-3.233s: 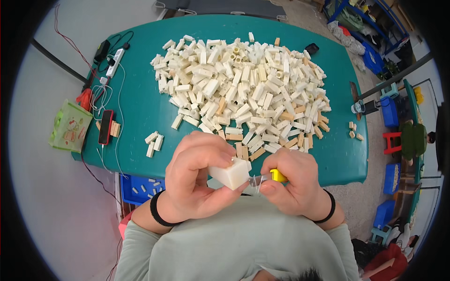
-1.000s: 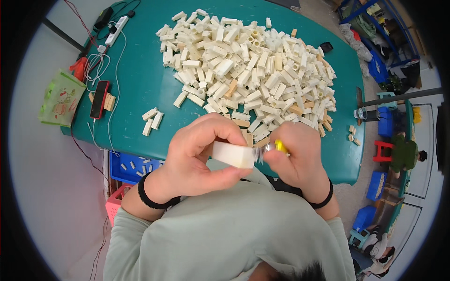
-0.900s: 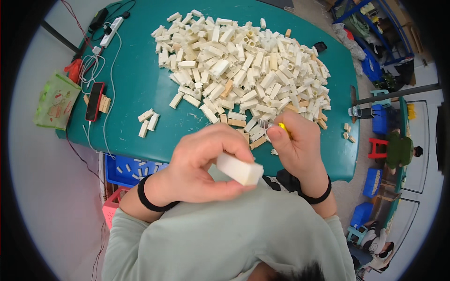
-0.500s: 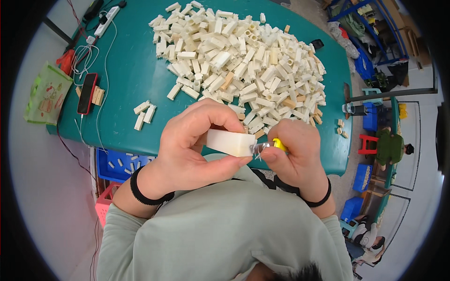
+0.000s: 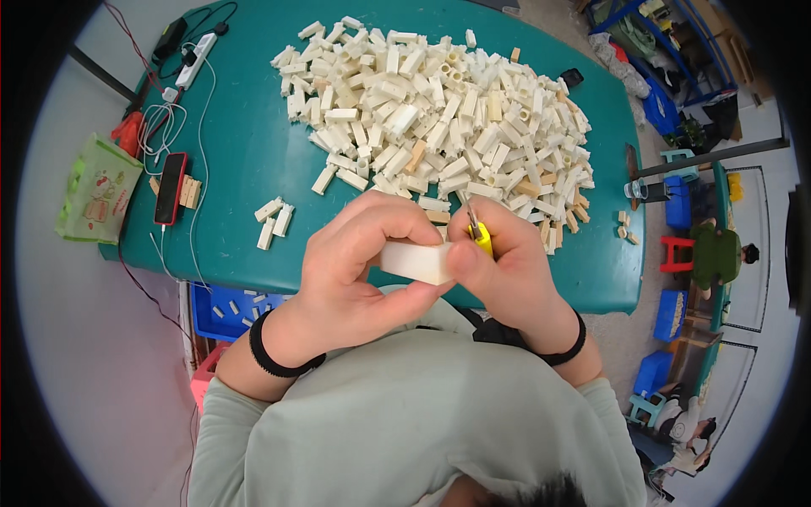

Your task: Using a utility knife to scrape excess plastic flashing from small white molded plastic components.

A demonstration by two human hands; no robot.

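Trimming step, I judge: left hand (image 5: 355, 270) grips white block (image 5: 414, 260), right hand (image 5: 507, 275) holds yellow-handled blade (image 5: 478, 235) at its end; next needs steady cut.

Between the hands, the matt, smooth cream-white plastic block (image 5: 414, 261) meets a yellow plastic-handled cutter with a metal blade (image 5: 478, 234). Beyond them, the teal counter (image 5: 245, 160) looks smooth and matt.
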